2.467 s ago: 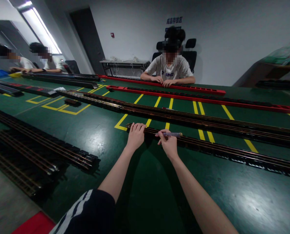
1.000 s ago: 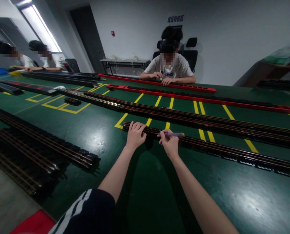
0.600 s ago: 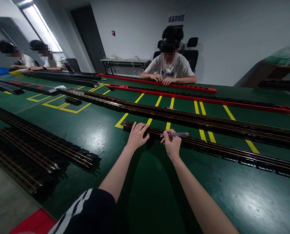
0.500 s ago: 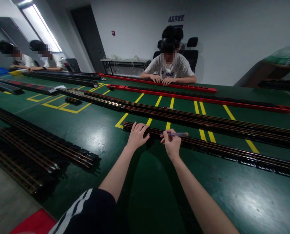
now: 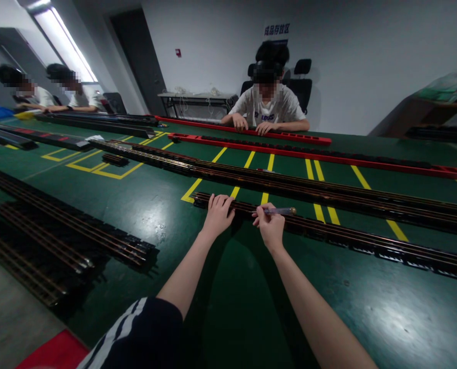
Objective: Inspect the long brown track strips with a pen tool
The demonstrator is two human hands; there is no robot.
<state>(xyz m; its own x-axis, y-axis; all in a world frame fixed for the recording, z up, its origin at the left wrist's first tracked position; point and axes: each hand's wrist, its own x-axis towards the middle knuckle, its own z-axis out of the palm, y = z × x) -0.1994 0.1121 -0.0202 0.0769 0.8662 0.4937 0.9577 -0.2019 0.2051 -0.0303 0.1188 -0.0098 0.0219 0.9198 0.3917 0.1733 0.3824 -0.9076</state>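
Note:
A long black strip with copper-coloured lines along it [image 5: 351,239] lies across the table in front of me. My left hand [image 5: 217,212] rests on this strip near its left end, palm down, with the fingers spread across it. Close by on the right, my right hand [image 5: 270,225] is closed around a slim pen [image 5: 280,211] with a clear, purplish barrel. The pen lies nearly level, its gold-coloured end pointing right and its other end towards the strip. Whether the tip touches the strip I cannot tell.
Behind my strip runs a bundle of similar strips [image 5: 290,183], then a red bar [image 5: 367,160]. Several strips [image 5: 70,220] lie to my left. A co-worker [image 5: 269,105] sits opposite with both hands at another red bar [image 5: 305,137]. Yellow tape lines [image 5: 361,177] mark the green tabletop.
The co-worker's far red bar has slid a little to the left, and one of that person's hands has shifted. My hands and the pen have barely moved.

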